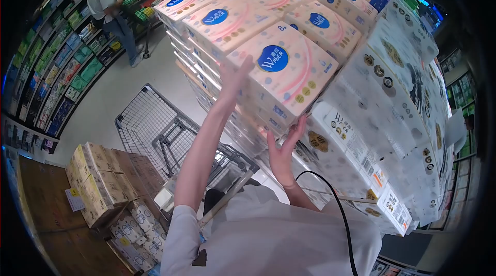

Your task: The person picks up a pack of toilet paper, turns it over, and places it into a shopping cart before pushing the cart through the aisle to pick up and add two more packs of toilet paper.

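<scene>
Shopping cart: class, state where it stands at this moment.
In the head view the shopping cart stands left of centre, between the stacked pink packs and the yellow boxes.

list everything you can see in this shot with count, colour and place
nearest pink pack: one, pink with blue oval logo, front corner of the stack, between both hands
pink packs: many, pink, stacked display at centre top
white packs: many, white with dark prints, stacked right of the pink ones
shopping cart: one, grey wire, below the stack
cartons: several, yellow-brown, lower left
shelves: long row, mixed colours, far left
other person: one, white top, at the shelves, top left
cable: one, black, bottom, right of centre
left hand: one, open, flat on the pack's left side
right hand: one, open, under the pack's lower corner
</scene>
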`<state>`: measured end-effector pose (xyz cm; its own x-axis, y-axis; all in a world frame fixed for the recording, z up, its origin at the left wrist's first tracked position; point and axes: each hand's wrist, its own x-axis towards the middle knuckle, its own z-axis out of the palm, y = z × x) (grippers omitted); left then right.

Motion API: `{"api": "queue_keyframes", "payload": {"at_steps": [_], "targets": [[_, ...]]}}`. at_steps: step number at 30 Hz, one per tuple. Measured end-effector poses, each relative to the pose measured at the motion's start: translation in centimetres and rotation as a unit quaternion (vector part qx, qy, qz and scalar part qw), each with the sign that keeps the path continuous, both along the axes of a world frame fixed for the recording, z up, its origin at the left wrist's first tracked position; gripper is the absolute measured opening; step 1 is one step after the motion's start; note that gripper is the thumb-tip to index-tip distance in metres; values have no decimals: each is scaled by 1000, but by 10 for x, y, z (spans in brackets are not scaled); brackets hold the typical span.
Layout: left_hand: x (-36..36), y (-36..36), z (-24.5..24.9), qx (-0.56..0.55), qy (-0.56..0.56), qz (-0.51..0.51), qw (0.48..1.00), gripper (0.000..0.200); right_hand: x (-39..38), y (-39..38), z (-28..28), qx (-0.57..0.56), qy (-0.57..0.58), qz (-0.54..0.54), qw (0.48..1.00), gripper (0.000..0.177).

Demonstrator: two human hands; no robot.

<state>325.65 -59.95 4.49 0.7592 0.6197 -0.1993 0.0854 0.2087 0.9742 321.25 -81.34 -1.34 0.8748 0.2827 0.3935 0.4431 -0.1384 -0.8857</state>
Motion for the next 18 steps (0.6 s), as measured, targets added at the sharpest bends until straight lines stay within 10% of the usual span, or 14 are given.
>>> {"api": "queue_keyframes", "payload": {"at_steps": [18], "targets": [[-35, 13, 10, -145, 9, 14, 989, 98, -51, 18, -1, -5, 14, 115, 993, 110]]}}
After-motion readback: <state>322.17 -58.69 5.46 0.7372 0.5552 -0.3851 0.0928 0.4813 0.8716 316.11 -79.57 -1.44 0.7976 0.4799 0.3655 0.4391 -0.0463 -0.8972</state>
